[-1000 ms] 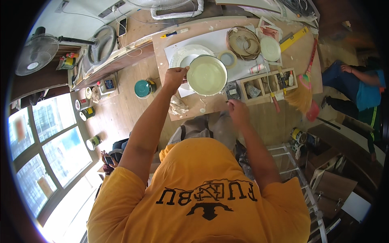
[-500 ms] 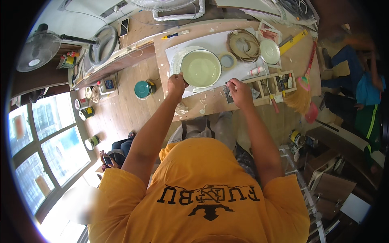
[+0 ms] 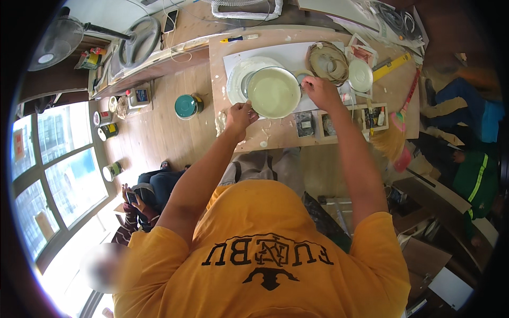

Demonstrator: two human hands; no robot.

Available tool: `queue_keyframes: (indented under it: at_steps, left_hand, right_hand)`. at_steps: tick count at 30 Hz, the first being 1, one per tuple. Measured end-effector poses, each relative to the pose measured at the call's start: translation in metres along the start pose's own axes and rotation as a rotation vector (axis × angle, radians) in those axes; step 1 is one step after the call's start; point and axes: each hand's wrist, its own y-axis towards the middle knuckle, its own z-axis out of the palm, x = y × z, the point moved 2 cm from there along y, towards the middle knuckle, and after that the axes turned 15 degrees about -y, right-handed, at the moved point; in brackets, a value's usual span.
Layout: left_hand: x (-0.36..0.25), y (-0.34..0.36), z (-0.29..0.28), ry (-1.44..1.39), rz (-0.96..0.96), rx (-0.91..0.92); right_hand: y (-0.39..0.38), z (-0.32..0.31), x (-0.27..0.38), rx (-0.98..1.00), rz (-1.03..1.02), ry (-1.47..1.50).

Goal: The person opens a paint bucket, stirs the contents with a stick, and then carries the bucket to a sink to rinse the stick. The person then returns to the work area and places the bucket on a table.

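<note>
A round pail [image 3: 273, 93] of pale green paint sits over the worktable, overlapping a white round basin or lid [image 3: 237, 79] to its left. My left hand [image 3: 242, 117] is closed on the pail's near left rim, thumb on the edge. At the pail's right side my right hand [image 3: 320, 93] has its fingers curled in against the rim. What lies inside that grip is partly hidden. A roll of tape [image 3: 302, 74] shows partly behind the pail and my right hand.
On the table [image 3: 297, 142] are a coil [image 3: 327, 61], a pale lid [image 3: 360, 75], a yellow level [image 3: 391, 67], a brush [image 3: 239, 38] and a wooden tool tray [image 3: 344, 121]. A broom [image 3: 391, 140] leans at the right edge. A teal paint can [image 3: 187, 106] stands left; people are at both sides.
The pail has shifted right, uncovering more of the white round piece beneath it. My right hand has come up and inward to the pail's right rim; my left hand stays on its rim.
</note>
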Motion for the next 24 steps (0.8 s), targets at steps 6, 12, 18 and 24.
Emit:
queue_keyframes:
  at_steps: [6, 12, 18, 24]
  left_hand:
    - [-0.006, -0.002, -0.001, 0.024, -0.026, 0.027]
    - [-0.004, -0.005, 0.006, -0.011, -0.003, 0.007]
    - [0.000, -0.003, 0.007, -0.051, 0.016, -0.008]
    - [-0.001, -0.003, 0.008, -0.020, 0.018, -0.020]
  right_hand:
    - [0.025, -0.007, 0.003, 0.106, -0.100, -0.128]
    - [0.023, -0.007, -0.001, 0.189, -0.125, -0.173]
    - [0.010, 0.002, -0.006, 0.131, -0.170, -0.073]
    - [-0.006, 0.006, -0.007, 0.085, -0.162, 0.071]
